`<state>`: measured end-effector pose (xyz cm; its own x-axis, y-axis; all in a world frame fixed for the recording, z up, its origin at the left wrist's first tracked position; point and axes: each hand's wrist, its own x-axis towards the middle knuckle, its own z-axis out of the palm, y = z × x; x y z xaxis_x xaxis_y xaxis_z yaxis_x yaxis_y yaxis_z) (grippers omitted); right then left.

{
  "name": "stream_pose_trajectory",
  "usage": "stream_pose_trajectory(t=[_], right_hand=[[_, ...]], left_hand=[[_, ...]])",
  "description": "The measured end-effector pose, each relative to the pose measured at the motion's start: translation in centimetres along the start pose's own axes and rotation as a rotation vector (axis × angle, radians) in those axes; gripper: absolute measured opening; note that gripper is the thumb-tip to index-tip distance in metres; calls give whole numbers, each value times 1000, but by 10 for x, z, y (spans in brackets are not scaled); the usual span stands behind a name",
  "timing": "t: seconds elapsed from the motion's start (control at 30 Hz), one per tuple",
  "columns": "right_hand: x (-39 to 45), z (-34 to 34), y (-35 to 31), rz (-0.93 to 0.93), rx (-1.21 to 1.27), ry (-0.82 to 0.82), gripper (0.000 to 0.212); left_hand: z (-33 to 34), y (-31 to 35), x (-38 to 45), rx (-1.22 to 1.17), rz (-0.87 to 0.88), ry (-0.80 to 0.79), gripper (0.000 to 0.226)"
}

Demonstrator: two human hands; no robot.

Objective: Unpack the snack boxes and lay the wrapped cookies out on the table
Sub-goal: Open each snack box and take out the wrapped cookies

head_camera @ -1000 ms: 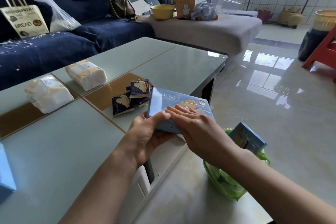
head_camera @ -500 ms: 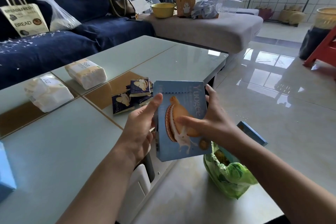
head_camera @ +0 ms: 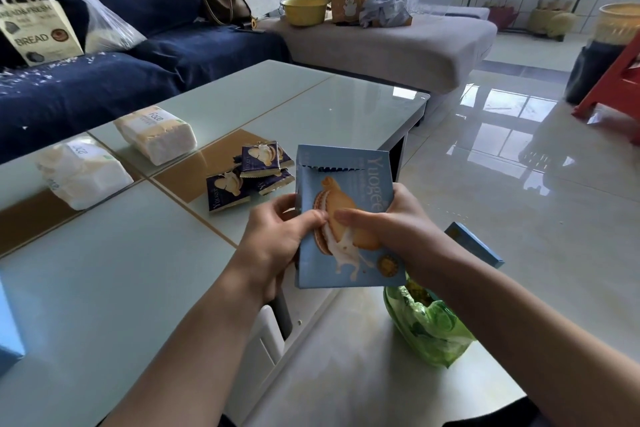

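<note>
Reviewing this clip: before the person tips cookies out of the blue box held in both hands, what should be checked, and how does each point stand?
1. Light blue cardboard cookie box gripped by left hand and right hand: ok.
2. Perforated top flap torn fully open: not ok, only partly lifted.
3. Cookies left inside the box: cannot tell.
4. Bare pale green glass table top free for laying out: ok.
5. Dark blue wrapped cookies lying spread out singly: not ok, they overlap in a pile.
6. Second blue box in green plastic bag unpacked: not ok.
</note>
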<state>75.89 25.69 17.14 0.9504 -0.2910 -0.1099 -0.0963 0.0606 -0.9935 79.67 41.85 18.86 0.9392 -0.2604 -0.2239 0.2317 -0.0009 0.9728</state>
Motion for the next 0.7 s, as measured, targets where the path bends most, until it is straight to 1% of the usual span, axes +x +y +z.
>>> stream_pose_trajectory(t=[0.1,0.17,0.23,0.27,0.3,0.33,0.37,0.4,0.47,0.5,0.53,0.6,0.63,0.7], right_hand=[[1,-2,1,8,77,16,63],[4,-4,3,24,134,58,70],[7,-6,2,47,157,99,77],[7,-5,0,53,146,116,82],[7,-5,-2,57,76,141,95],[7,-6,-5,47,-74,185,111],[6,-8,-7,6,-286,244,123],[3,-9,-9,-78,-506,292,127],[-5,-10,-12,-361,-893,361,124],[-7,-10,-15,-474,-1010,331,118],[-7,-10,-16,-525,-1059,259,109],[-7,-9,-15,-497,-1043,92,88],[-7,-10,-15,-476,-1034,38,80],[-7,-12,-16,-478,-1038,-35,74]], left_hand=[[-3,1,-1,-138,-75,-123,56],[-7,2,-3,-195,-103,-215,68],[-6,2,-5,-188,-108,-207,66],[-5,2,-5,-168,-101,-183,58],[-4,2,-5,-138,-87,-153,46],[-3,1,-5,-108,-81,-124,37],[-3,1,-4,-77,-74,-107,32],[-3,0,-4,-43,-70,-99,32],[-4,0,-2,44,-52,-93,27],[-4,-1,-2,84,-42,-104,23],[-5,-1,-3,117,-36,-128,24],[-6,-1,-4,168,-24,-171,38],[-7,0,-5,170,-11,-179,45],[-9,1,-5,138,21,-157,50]])
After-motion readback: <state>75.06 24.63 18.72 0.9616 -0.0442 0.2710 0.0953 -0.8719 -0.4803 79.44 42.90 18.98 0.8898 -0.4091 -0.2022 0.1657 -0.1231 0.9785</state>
